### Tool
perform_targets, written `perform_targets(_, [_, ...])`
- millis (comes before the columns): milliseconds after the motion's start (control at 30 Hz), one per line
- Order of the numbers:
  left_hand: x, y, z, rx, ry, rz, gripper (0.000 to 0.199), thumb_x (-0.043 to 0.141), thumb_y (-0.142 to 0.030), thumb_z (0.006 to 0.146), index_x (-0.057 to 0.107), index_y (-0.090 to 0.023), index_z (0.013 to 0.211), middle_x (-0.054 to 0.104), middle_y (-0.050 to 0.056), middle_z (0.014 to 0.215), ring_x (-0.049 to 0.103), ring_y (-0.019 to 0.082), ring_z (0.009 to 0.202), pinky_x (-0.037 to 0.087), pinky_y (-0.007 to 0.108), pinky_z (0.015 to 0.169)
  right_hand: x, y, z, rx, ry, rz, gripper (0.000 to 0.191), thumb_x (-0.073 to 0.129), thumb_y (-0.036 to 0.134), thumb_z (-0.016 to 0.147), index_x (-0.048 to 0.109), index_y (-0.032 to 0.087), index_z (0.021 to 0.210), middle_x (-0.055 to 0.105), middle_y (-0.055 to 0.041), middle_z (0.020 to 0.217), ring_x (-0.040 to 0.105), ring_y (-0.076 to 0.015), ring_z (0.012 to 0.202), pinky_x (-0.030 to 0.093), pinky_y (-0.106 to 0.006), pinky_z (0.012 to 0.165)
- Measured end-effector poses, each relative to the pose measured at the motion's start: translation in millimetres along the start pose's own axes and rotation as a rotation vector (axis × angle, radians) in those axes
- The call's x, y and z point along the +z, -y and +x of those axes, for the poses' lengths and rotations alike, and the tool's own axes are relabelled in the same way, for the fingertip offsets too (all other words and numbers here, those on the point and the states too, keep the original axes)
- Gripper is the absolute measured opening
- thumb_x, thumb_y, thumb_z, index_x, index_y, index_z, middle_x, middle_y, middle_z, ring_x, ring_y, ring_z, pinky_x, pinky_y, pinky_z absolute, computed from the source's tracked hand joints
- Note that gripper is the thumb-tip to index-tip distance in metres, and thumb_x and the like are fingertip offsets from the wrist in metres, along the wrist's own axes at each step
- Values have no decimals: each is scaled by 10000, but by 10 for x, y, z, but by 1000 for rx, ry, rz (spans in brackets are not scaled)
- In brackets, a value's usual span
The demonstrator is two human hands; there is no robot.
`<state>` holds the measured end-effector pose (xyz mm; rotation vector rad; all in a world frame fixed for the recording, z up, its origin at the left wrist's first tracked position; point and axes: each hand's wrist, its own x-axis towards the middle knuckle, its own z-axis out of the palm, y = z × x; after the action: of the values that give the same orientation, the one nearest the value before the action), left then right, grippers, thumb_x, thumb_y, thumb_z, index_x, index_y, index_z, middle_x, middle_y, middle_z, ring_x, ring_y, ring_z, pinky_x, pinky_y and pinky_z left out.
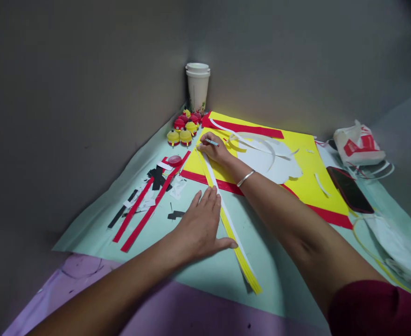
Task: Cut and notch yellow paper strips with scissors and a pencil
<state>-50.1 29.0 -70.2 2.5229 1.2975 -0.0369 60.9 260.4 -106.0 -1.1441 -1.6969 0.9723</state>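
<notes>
My right hand (215,150) is closed around a slim light-coloured pen (212,143), near the far end of a long yellow paper strip (240,252). The pen's tip is too small to make out. A white strip (228,212) runs alongside the yellow one. Pressed flat with the thumb spread, my left hand (202,223) rests against both strips partway along. The strips' far end lies on a yellow sheet (305,177) edged with red bands, and their near end reaches over the pale green sheet (205,270). White cut paper (278,163) and curled strips lie on the yellow sheet.
Left are red strips (140,233), black and white scraps (158,177) and a round red piece (175,161). Several small red-and-yellow round objects (191,127) sit before a white cup (198,88). Right are a phone (350,189), a tissue pack (359,144) and a white mask (397,242).
</notes>
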Motion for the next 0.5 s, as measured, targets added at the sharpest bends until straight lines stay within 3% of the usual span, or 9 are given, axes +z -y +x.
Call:
perform_targets(300, [-55, -67, 14, -47, 65, -7, 1205, 521, -800, 693, 177, 20, 1507, 32, 255, 1583, -6, 351, 1483, 31, 481, 1197, 25, -36, -41, -143, -41, -68, 191, 657, 225, 719, 491, 249, 809, 547, 36, 757, 522, -159, 709, 426, -299, 677])
perform_targets(500, [-37, -52, 6, -31, 26, -24, 1191, 520, -801, 683, 200, -1, 1505, 75, 258, 1582, 29, 355, 1483, 59, 492, 1192, -187, 452, -281, -212, -164, -140, 207, 649, 314, 822, 454, 251, 853, 544, -1, 853, 533, -186, 797, 426, -339, 755])
